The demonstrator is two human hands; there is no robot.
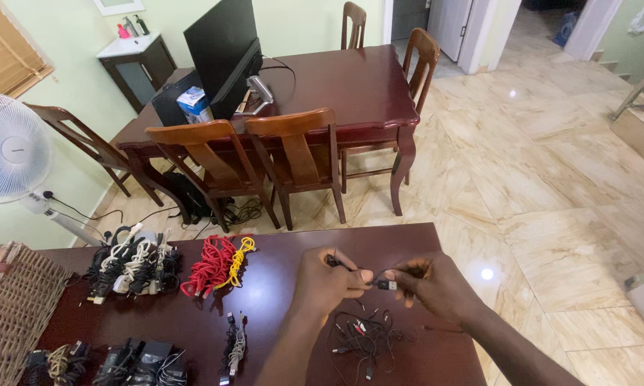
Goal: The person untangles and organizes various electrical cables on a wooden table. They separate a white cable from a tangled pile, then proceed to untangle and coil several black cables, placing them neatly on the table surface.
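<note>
Nearest us, a loose tangle of thin black cables lies on the dark red wooden worktop. Above it our left hand and right hand pinch a thin black cable's small plug between them, its length running left to right. Beyond lie red and yellow cable coils.

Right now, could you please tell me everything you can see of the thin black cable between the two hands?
The thin black cable is slender and dark, ending in a small silver-tipped plug at its middle. The left hand and right hand pinch it in their fingertips above the dark red-brown table. Its strands trail down into a loose tangle of thin cables lying on the tabletop below the hands.
</note>
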